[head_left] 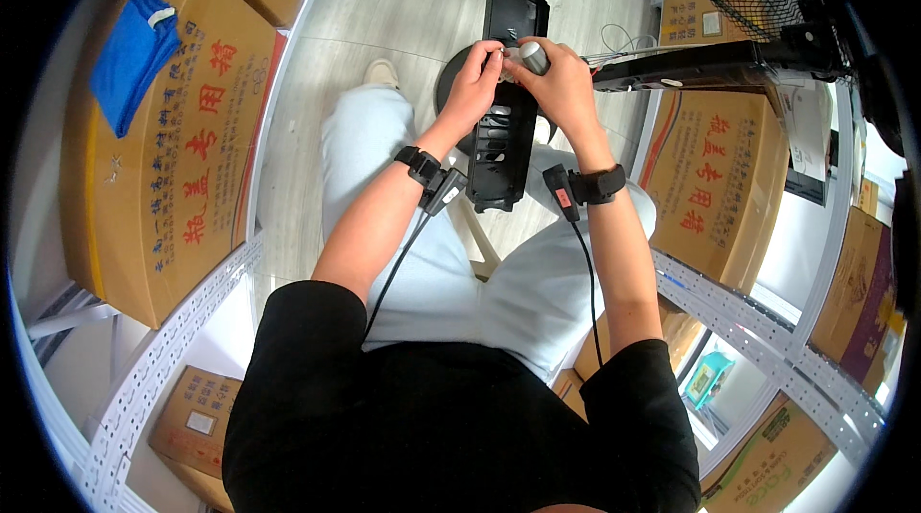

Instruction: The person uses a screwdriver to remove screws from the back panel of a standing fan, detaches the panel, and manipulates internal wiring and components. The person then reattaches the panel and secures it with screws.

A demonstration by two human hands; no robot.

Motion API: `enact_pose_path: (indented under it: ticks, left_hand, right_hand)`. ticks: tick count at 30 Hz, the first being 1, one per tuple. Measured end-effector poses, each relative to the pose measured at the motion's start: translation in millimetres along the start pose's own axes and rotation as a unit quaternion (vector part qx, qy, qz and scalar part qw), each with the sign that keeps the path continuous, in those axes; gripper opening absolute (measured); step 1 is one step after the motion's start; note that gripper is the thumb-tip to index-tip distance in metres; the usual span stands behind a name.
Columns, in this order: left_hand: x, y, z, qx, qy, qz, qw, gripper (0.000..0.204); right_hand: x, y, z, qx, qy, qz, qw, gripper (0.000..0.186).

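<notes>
Left hand [472, 81] steadied black plastic housing [507, 100]; right hand [561, 81] gripped small metal cylinder [533, 56] at fingertips, seemingly unseated; fitting appeared mid-way.

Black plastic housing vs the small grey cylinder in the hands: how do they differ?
The black plastic housing is long, slotted and stands on end between the knees; the grey cylinder is short, smooth and metallic-looking. The right hand grips the cylinder; the left hand steadies the housing. They meet at the housing's upper part.
</notes>
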State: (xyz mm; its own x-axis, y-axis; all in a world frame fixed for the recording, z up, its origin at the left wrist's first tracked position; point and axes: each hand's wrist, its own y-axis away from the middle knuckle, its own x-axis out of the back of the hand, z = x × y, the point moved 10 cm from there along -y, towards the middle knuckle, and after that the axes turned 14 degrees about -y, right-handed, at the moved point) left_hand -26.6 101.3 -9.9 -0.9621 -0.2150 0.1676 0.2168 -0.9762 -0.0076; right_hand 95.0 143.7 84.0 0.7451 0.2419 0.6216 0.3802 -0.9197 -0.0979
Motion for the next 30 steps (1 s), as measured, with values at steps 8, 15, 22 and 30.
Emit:
enact_pose_path:
  ticks: [8,15,22,30]
  left_hand:
    - [0.7,-0.4,0.7,-0.012,0.007,0.005,1.000,0.023]
    - [3.3,-0.4,2.5,-0.006,0.018,0.015,1.000,0.023]
    - [4.2,-1.2,0.3,0.001,0.034,0.014,0.999,0.024]
    - [10.2,-0.5,-0.4,0.017,0.032,0.029,0.999,0.024]
  right_hand:
    - [-21.1,-8.6,21.4,-0.050,-0.044,-0.118,0.991,0.057]
    - [-12.5,0.4,8.4,0.012,0.017,-0.072,0.997,0.063]
    - [-20.0,15.1,-0.1,0.033,0.046,-0.009,0.998,0.059]
    - [-13.8,18.3,2.5,0.094,0.054,0.024,0.994,0.051]
